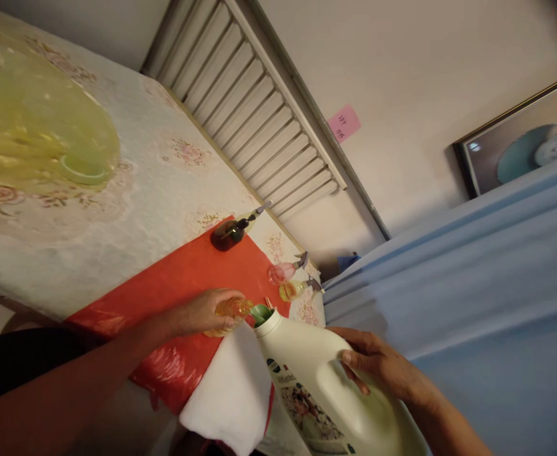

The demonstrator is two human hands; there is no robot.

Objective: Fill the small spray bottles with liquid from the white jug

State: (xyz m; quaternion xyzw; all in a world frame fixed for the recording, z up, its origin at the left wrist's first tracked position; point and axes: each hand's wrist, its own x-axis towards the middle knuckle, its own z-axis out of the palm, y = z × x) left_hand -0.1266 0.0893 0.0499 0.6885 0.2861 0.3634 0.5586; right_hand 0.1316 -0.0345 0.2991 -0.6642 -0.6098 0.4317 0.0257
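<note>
Now | left hand (pixel 202 313) fingers wrapped round small amber bottle (pixel 230 310) | right hand (pixel 377 367) gripping tilted white jug (pixel 316 373) handle

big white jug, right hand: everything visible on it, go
The white jug looks like opaque plastic, with a moulded handle and a printed picture label on its side. It is uncapped and tipped, mouth toward a green funnel at the small amber bottle held by the left hand. The right hand grips its handle. Its base runs out of frame.

white jug (pixel 326 386): base cut off below | yellow cover (pixel 35 126): blurred, cropped left | pink note (pixel 343 123): unreadable
</note>
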